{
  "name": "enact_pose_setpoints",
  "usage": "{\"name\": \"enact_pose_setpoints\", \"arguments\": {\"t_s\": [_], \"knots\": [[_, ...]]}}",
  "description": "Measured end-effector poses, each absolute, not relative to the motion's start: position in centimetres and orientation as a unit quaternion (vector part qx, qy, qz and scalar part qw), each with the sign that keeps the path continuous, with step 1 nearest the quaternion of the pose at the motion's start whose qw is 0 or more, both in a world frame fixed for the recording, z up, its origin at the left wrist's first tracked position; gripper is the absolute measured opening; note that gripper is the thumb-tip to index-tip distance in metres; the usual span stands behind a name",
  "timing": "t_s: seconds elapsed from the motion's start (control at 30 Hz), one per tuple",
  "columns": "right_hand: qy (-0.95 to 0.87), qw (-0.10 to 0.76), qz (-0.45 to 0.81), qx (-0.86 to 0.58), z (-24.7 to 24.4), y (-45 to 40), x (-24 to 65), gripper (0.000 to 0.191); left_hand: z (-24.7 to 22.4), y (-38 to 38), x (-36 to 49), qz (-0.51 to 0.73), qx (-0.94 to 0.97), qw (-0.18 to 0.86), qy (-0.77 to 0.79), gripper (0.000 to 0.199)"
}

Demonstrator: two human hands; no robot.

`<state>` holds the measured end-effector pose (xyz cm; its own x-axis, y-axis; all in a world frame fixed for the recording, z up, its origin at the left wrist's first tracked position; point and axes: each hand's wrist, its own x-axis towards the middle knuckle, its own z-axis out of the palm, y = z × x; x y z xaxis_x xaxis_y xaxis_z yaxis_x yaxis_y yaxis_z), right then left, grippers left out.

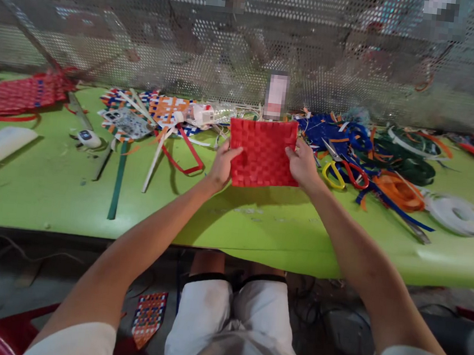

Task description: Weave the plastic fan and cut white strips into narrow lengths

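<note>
Both my hands hold up a red woven panel, made of flat strips, above the green table. My left hand grips its left edge, thumb on the near face and fingers behind. At the right edge, my right hand pinches it the same way. Just right of that hand lie scissors with one yellow and one red handle loop. A red strip loop and a white strip lie left of my left hand.
Rolls of orange strip, white strip and green strip lie right. A plastic bottle stands out at the back before a perforated metal screen. Red weaving and a white block are left.
</note>
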<state>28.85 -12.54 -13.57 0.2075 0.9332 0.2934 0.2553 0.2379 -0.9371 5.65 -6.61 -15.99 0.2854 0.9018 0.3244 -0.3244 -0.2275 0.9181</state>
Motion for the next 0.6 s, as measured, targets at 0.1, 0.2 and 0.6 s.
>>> {"name": "enact_pose_setpoints", "arguments": {"t_s": [0.1,0.2,0.6], "knots": [[-0.586,0.426,0.397,-0.563,-11.9,-12.9,31.4,0.027,-16.0,-5.6,5.1,0.570,0.499,0.588,0.284,0.059],[-0.521,0.529,0.286,-0.605,-10.5,-12.3,34.8,0.029,-16.4,-3.3,3.8,0.618,0.447,0.532,0.367,0.061],[-0.555,0.501,0.148,-0.647,-12.2,-13.4,31.6,0.033,-15.9,-4.9,4.1,0.551,0.540,0.476,0.422,0.021]]}}
